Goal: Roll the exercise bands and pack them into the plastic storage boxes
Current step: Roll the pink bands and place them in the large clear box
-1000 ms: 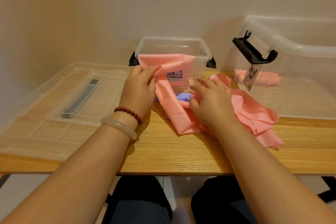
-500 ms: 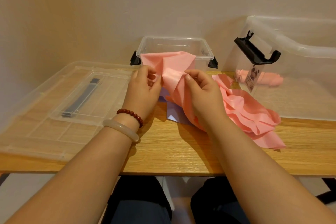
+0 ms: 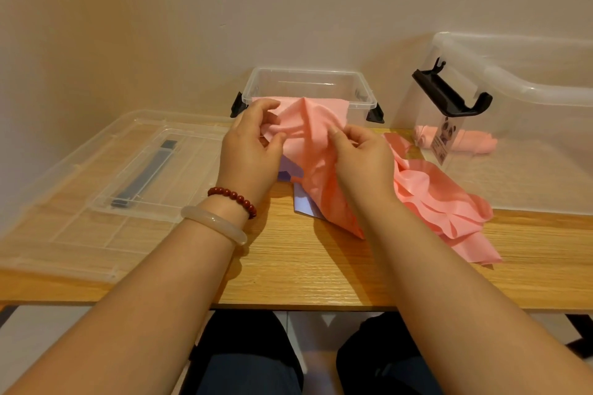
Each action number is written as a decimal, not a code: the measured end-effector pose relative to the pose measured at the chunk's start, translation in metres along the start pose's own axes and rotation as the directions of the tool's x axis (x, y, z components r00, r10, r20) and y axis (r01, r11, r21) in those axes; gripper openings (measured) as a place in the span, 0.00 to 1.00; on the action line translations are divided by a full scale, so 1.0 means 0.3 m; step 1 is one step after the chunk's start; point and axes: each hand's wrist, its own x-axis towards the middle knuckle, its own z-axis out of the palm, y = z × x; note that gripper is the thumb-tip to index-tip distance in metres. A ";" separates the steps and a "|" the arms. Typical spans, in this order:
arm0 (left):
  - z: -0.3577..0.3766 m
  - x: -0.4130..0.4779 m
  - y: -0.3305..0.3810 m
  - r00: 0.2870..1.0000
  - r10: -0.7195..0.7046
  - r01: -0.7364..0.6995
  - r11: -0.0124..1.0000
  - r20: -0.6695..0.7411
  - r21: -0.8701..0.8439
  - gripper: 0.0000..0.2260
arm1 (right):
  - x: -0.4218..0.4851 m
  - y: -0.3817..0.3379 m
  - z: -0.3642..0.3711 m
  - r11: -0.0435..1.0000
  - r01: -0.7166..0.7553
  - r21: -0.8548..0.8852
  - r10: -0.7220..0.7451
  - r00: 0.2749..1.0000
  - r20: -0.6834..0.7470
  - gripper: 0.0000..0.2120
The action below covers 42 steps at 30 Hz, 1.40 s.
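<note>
While pinched at its top by left hand (image 3: 253, 147) and right hand (image 3: 361, 155), fingers and thumbs clamped on the fabric, hangs as a crumpled pink band (image 3: 308, 141) just above the table (image 3: 305, 266), blocking the near wall of the small box (image 3: 308, 74) behind. Two clear boxes: small at the back, big box (image 3: 513, 86) on the right, cut off by the frame, with one rolled band (image 3: 478, 141) inside. Two lids (image 3: 80, 202) stacked left. Mostly hidden underneath, a purple sheet (image 3: 303, 204); cannot tell whether one band or several in the heap

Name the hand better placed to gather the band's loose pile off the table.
Probably right: the right hand pinches the pink band just beside the pile spilling rightward; the left hand holds the far edge.
</note>
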 end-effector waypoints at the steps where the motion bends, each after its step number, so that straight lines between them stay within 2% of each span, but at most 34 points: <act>1: -0.002 0.004 0.003 1.000 0.014 -0.014 0.999 -0.004 0.030 0.15 | 0.000 0.003 -0.002 1.000 -0.005 -0.015 0.005 1.000 -0.007 0.17; 4: -0.013 0.017 0.011 0.998 0.038 -0.034 0.995 -0.041 0.089 0.16 | -0.003 0.009 -0.002 1.000 -0.022 -0.012 0.021 0.995 -0.095 0.17; 7: -0.033 0.029 0.013 0.993 -0.043 0.052 0.995 -0.108 0.081 0.16 | 0.027 -0.008 -0.024 0.992 -0.080 0.102 0.098 0.977 -0.189 0.12; 10: -0.020 0.017 0.021 0.988 -0.124 0.124 0.992 -0.092 0.000 0.17 | 0.048 -0.027 -0.031 0.988 -0.128 0.083 0.138 0.982 -0.126 0.12; 14: 0.017 -0.021 0.035 0.949 -0.315 0.309 0.942 -0.026 -0.133 0.24 | 0.042 -0.051 -0.015 0.985 -0.119 0.121 0.130 0.988 -0.084 0.13; 15: 0.026 -0.031 0.032 0.938 -0.346 0.346 0.927 0.027 -0.144 0.24 | 0.042 -0.060 -0.014 0.970 -0.163 0.183 0.173 0.984 -0.041 0.12; 17: 0.045 -0.052 0.023 0.922 -0.355 0.379 0.907 0.153 -0.185 0.15 | 0.044 -0.066 -0.016 0.915 -0.236 0.326 0.218 0.972 0.092 0.06; 18: 0.053 -0.057 0.017 0.919 -0.346 0.383 0.896 0.189 -0.226 0.09 | 0.044 -0.066 -0.022 0.918 -0.214 0.335 0.177 0.975 0.137 0.10; 19: 0.056 -0.056 0.014 0.918 -0.350 0.392 0.874 0.187 -0.289 0.06 | 0.040 -0.069 -0.034 0.944 -0.160 0.287 0.113 0.979 0.172 0.18; 21: 0.048 -0.031 0.021 0.899 -0.422 0.428 0.796 0.116 -0.427 0.07 | 0.044 -0.069 -0.054 0.988 -0.049 0.149 0.016 0.977 0.213 0.32; 23: 0.029 0.011 0.040 0.875 -0.483 0.427 0.727 0.041 -0.538 0.07 | 0.054 -0.078 -0.063 0.999 -0.006 0.045 -0.003 0.980 0.198 0.35; 24: 0.020 0.033 0.053 0.879 -0.477 0.399 0.741 -0.004 -0.541 0.07 | 0.063 -0.079 -0.060 1.000 0.006 0.021 -0.010 0.984 0.177 0.34; 25: 0.012 0.053 0.066 0.898 -0.435 0.352 0.799 -0.065 -0.487 0.07 | 0.070 -0.087 -0.056 1.000 0.029 0.012 -0.030 0.989 0.147 0.32; 27: 0.001 0.080 0.092 0.945 -0.274 0.210 0.927 -0.179 -0.311 0.06 | 0.089 -0.103 -0.042 0.995 0.099 -0.008 -0.099 0.995 0.031 0.23; 28: -0.001 0.092 0.098 0.955 -0.221 0.166 0.951 -0.199 -0.259 0.05 | 0.098 -0.112 -0.039 0.991 0.130 -0.023 -0.131 0.991 -0.029 0.20; 30: -0.003 0.117 0.106 0.961 -0.199 0.148 0.956 -0.190 -0.252 0.05 | 0.119 -0.127 -0.037 0.987 0.153 -0.047 -0.157 0.981 -0.113 0.16; 32: -0.002 0.129 0.111 0.969 -0.233 0.195 0.924 -0.079 -0.329 0.04 | 0.135 -0.132 -0.033 0.990 0.128 -0.065 -0.135 0.983 -0.126 0.17; 34: 0.006 0.114 0.107 0.969 -0.235 0.247 0.875 0.080 -0.416 0.13 | 0.144 -0.126 -0.028 0.989 0.112 -0.096 -0.119 0.990 -0.076 0.23; 36: 0.017 0.093 0.082 0.959 -0.219 0.275 0.878 0.183 -0.393 0.23 | 0.143 -0.119 -0.030 0.985 0.102 -0.142 -0.099 0.995 0.026 0.30; 37: 0.019 0.089 0.068 0.956 -0.224 0.278 0.897 0.188 -0.345 0.26 | 0.144 -0.116 -0.033 0.985 0.084 -0.150 -0.073 0.994 0.075 0.32; 39: 0.016 0.105 0.049 0.958 -0.265 0.287 0.911 0.114 -0.296 0.23 | 0.153 -0.110 -0.038 0.993 0.048 -0.107 -0.037 0.994 0.098 0.33; 42: 0.011 0.158 0.048 0.954 -0.297 0.274 0.922 -0.044 -0.272 0.15 | 0.181 -0.110 -0.035 1.000 0.021 -0.020 -0.022 0.999 -0.036 0.17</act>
